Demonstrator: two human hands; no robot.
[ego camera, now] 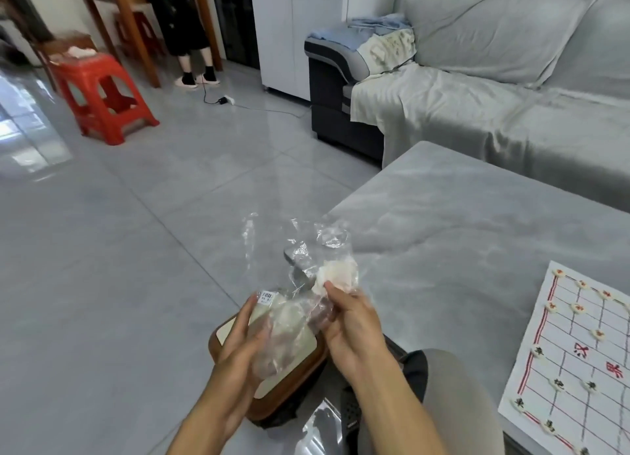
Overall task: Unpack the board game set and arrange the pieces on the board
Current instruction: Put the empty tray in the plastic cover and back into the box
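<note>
The grey sofa seat (460, 216) gave broad open room, with the paper board (579, 355) and its round pieces (577, 307) lying at its right edge, well apart from the hands. Over the lap, the clear plastic bag (306, 267) looked light, limp and slippery, best pinched at its crumpled top. The left hand (238, 338) cupped its lower part; the right hand (351, 321) pinched the upper.

soft daylight, floor (102, 250) glare, wide-angle warp
</note>
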